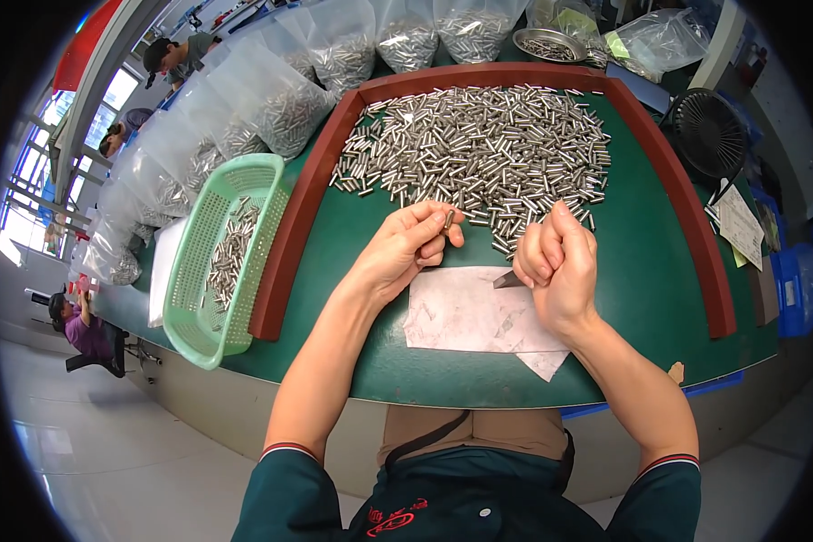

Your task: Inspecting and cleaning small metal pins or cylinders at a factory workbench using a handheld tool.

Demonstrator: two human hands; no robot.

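The left hand (405, 246) is pinching a small metal pin (448, 219) in a closed grip; the right hand (558, 262) is fisting a dark blade (507, 280) over white paper (465, 312). At twelve o'clock the pin heap (479, 149) is sprawling across the green bench (641, 244); at nine o'clock a green basket (210, 271) is sitting.

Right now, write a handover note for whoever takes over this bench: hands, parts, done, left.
Left hand: pinches one small metal pin at its fingertips.
Right hand: fisted around a small dark tool, tip over the white paper sheet.
Parts: big pile of metal pins on the green mat inside the red-brown rim.
Done: some pins lie in the green basket at left.
Left: the pile, far larger than the basket's share.
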